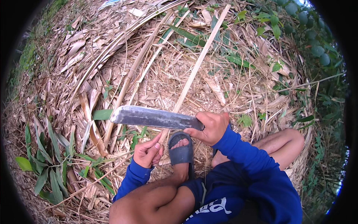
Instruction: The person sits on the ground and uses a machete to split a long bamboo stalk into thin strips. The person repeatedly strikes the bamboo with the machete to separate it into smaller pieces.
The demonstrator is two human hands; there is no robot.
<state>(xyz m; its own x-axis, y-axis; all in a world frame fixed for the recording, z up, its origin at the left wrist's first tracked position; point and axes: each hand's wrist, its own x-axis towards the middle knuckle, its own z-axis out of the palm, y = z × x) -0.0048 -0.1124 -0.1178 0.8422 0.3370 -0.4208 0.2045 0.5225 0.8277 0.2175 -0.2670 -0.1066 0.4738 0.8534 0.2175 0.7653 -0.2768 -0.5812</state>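
My right hand (213, 127) is closed round the hidden handle of a machete (154, 117), its thumb lying by the blade's base. The broad dark blade points left and lies across a long pale strip, apparently split bamboo (199, 61). Whether metal and strip touch I cannot tell. My left hand (148, 151) is closed at the strip's near end, forefinger and thumb beside it, just below the blade. From there the strip runs away up and to the right over the ground. A dark sandal (180, 151) on my foot is right beside that near end.
Dry leaves and husks (80, 43) cover the ground. Several long stalks (128, 80) lie to the left of the strip. A green leafy plant (50, 160) grows at the left, and dense foliage (324, 97) stands along the right. My bent legs (149, 201) frame the near side.
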